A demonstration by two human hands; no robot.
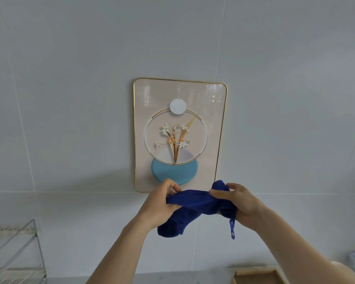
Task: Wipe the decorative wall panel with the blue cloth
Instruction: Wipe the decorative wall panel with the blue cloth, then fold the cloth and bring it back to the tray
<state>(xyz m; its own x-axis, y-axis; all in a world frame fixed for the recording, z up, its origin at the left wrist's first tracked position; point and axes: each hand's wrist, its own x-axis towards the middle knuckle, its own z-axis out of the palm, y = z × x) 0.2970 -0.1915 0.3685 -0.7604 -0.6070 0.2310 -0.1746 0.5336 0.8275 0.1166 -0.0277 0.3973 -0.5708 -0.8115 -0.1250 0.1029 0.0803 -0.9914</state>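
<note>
Nearest the camera, two bare forearms reach up and forward from the bottom edge of the view. At the lower right a wooden tray (256, 275) shows its corner on the grey counter, and at the lower left stands a clear wire rack (14, 253). Further out, the left hand (160, 203) is curled around one end of the blue cloth (195, 206), its fingers folded over the upper edge and its thumb beneath, so that a bunched tail of fabric hangs below the palm. The right hand (240, 201) grips the other end, fingers closed over a gathered fold with a thin blue loop dangling under it. The cloth is stretched and twisted between the two hands, held in the air in front of the wall and not touching it. Behind the hands, the decorative wall panel (178, 136) hangs on the pale tiled wall (70, 99); it has a thin gold rim, a cream face, a white disc, a ring with white and gold flowers, and a light blue bowl shape. The cloth overlaps the panel's lower edge in view.
</note>
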